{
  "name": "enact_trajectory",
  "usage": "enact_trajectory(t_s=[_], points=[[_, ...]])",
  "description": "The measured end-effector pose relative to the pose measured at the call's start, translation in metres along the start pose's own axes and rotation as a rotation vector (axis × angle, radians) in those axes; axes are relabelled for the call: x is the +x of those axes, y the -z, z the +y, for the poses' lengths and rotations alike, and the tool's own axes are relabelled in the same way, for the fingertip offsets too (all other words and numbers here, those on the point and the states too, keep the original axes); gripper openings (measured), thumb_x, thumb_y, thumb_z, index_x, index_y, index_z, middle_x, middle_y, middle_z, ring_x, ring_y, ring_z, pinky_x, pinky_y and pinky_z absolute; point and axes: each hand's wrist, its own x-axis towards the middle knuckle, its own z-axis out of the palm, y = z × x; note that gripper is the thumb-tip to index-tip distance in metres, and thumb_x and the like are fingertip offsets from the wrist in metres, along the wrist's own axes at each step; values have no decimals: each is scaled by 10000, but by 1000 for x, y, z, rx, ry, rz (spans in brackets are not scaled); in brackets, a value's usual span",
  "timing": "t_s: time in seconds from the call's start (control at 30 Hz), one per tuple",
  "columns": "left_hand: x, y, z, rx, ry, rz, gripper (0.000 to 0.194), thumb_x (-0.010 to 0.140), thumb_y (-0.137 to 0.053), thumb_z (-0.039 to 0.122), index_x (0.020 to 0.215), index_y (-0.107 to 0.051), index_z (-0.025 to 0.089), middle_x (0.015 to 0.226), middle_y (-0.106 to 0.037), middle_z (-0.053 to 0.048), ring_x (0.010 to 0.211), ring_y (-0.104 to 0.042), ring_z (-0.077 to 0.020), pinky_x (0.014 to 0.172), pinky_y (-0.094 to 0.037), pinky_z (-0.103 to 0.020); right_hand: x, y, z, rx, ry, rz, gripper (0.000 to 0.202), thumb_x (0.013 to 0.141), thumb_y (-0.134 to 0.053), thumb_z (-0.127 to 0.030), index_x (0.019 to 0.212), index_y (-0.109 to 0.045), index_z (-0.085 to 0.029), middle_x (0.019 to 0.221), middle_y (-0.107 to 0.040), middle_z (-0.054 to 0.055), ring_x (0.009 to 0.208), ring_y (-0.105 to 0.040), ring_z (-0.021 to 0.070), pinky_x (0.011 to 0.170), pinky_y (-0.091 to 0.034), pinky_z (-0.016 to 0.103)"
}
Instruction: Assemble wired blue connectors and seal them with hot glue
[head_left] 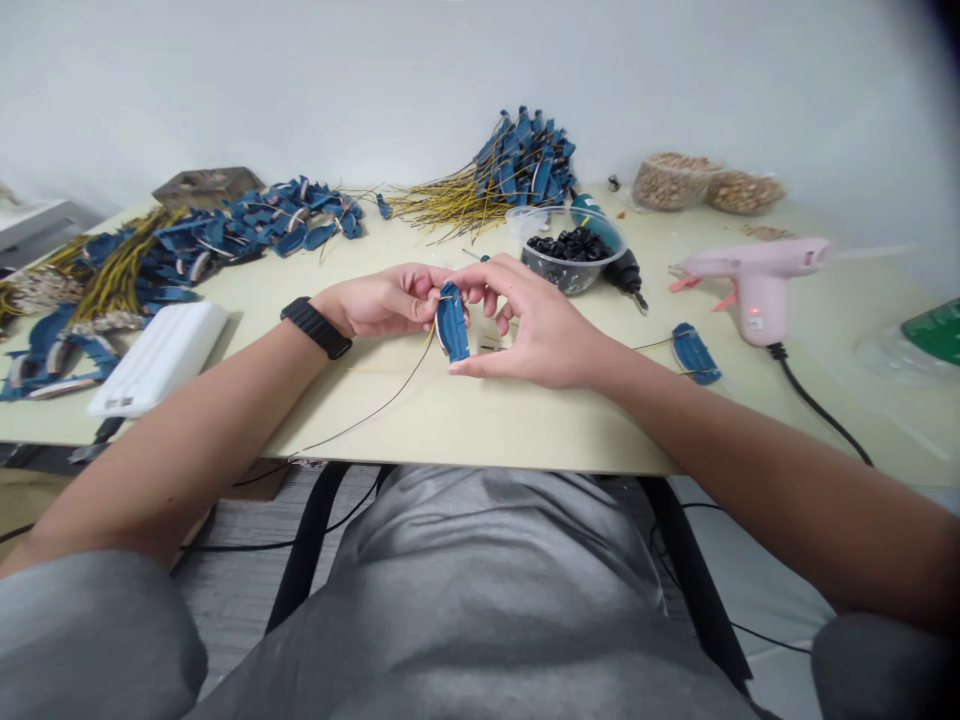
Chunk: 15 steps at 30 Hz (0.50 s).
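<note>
A small blue piece with a pale edge [452,325], its exact kind unclear, is held upright between my two hands above the table. The fingers of my left hand [401,300] pinch its upper left side. My right hand [529,320] has the thumb at its lower end and the fingertips at its top. From the piece a thin dark wire [382,408] trails down to the left, past the table edge. Another blue piece with wire [695,353] lies on the table to the right of my right hand.
Behind my hands stands a clear tub of black bits [574,275], with a dark green tool [626,275] beside it. A pink glue gun [761,280] is at right. Blue pieces with yellow wires [525,160] are heaped at the back. A white box [161,355] lies left.
</note>
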Motion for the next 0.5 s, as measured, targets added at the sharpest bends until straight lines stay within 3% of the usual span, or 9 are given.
enact_trajectory(t_s=[0.27, 0.5], points=[[2, -5, 1, -43, -2, -45, 545, 724, -1176, 470, 1102, -917, 175, 936, -865, -73, 755, -781, -160, 772, -631, -249, 1, -1, 4, 22, 31, 11, 830, 782, -1033, -558, 1488, -718, -257, 1362, -679, 128, 1134, -654, 312, 980, -624, 497], [4, -3, -1, -5, -14, -32, 488, 765, -1151, 506, 1068, -923, 199, 967, -886, -85, 781, -778, -163, 806, -657, -257, 1, 0, 7, 25, -10, 14, 838, 744, -1053, -567, 1457, -729, -269, 1358, -684, 120, 1110, -656, 308, 989, -633, 512]])
